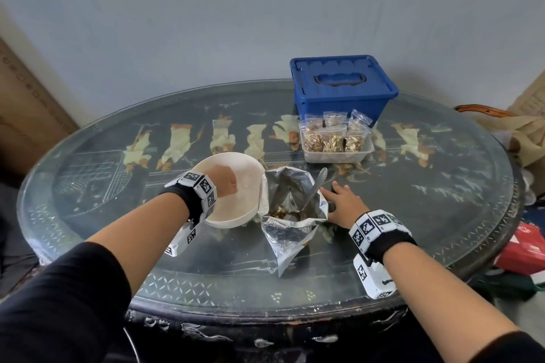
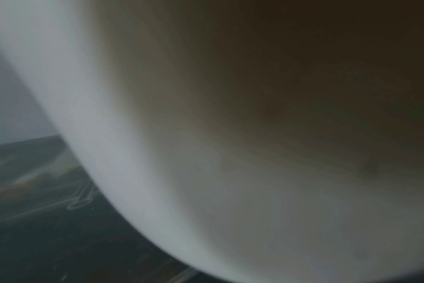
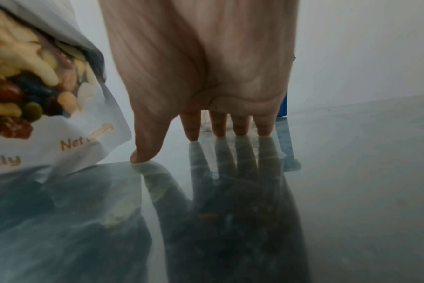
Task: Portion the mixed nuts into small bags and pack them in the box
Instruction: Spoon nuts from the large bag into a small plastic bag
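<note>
An open foil bag of mixed nuts (image 1: 292,215) stands at the table's middle, with a metal spoon (image 1: 317,186) leaning in it. Just right of the bag, my right hand (image 1: 343,200) lies on the glass with straight, spread fingers and holds nothing; the right wrist view shows its fingertips (image 3: 192,132) touching the glass beside the printed bag (image 3: 61,95). My left hand (image 1: 224,183) reaches over the near rim into the white bowl (image 1: 250,165), its fingers hidden. The bowl's wall (image 2: 157,172) fills the blurred left wrist view. Behind, a clear tub (image 1: 336,153) holds filled small bags (image 1: 333,138) before the lidded blue box (image 1: 342,88).
The oval glass-topped table (image 1: 413,209) has bare room at the right and the front. Cardboard (image 1: 23,103) leans at the far left. A red box (image 1: 528,247) and a cloth bag (image 1: 519,132) lie beyond the table's right edge.
</note>
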